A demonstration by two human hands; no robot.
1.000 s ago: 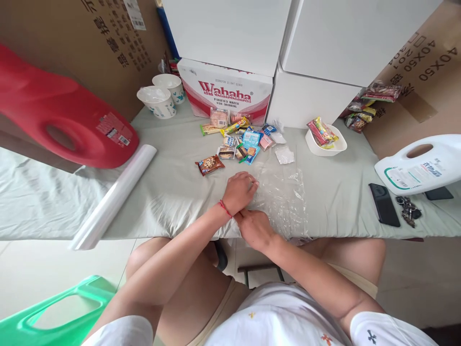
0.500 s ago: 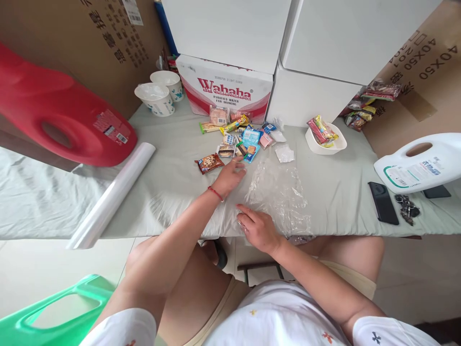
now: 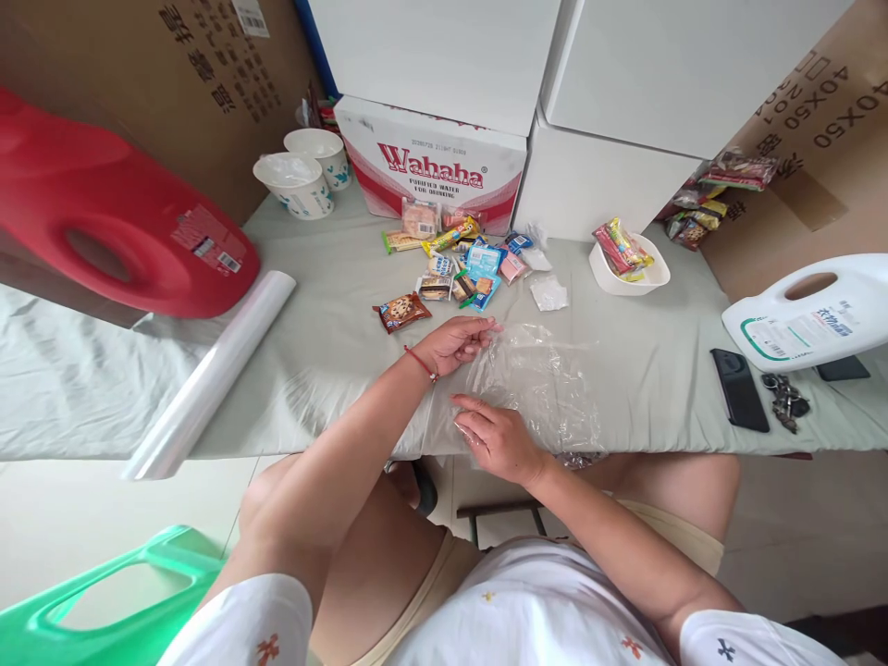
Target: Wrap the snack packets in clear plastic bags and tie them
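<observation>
well, pale cloth covers the desk, wahaha box behind, red jug hogging one end; left hand pinches clear plastic, can't tell if right hand does.

The left arm stretches forward and inward to the left hand, which has its lower fingers curled toward the palm and its upper fingertips drawn together, pointing to the person's right. The right arm angles inward, and the right hand sits nearer the body, palm down, fingers loosely bent and aimed leftward. The two hands are apart, just beside each other.
</observation>
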